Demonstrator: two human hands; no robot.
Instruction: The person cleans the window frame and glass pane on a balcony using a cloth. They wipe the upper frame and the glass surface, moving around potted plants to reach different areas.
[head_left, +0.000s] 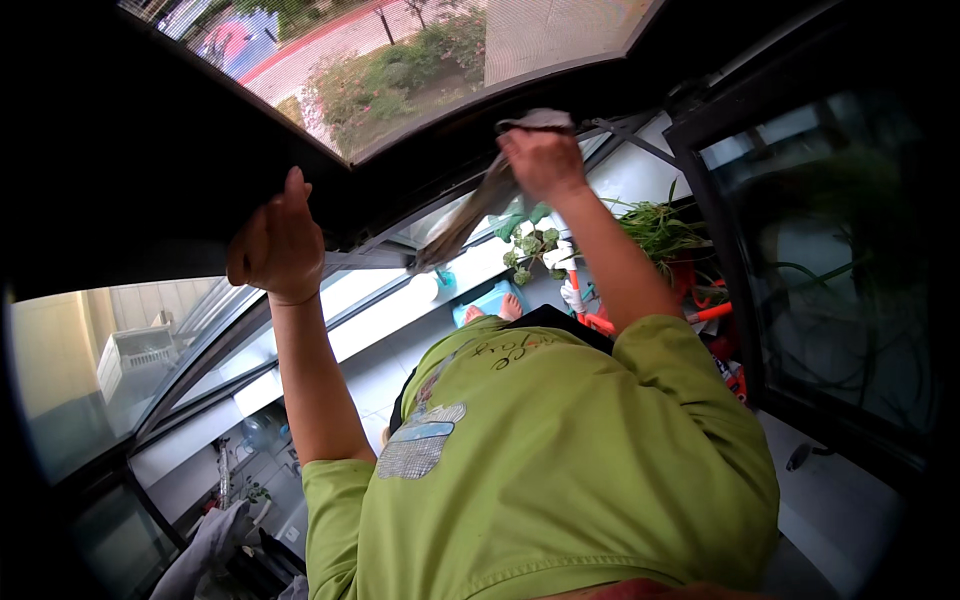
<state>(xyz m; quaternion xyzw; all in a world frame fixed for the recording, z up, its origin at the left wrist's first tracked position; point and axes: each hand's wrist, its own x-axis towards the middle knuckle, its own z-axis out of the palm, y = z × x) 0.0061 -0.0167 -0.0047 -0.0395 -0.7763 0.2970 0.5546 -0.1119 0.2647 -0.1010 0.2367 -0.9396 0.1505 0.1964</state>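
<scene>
Raised at the right of centre, my right hand (544, 161) grips a greyish cloth (469, 214). One end of the cloth bunches above my fingers, against the dark window frame (442, 124); the rest hangs down to the left, blurred. My left hand (281, 240) is lifted at the left against a dark part of the frame, with its fingers extended upward. No object shows in it, and whether it touches the frame is hard to tell. Beyond the frame is a window screen (420, 82) with shrubs and a path outside.
An open window sash (720, 262) stands at the right, joined by a metal stay arm (637, 142). Potted green plants (660, 225) are below it. My bare feet are on a light-blue stool (491, 300). A white sill (367, 322) runs below my arms.
</scene>
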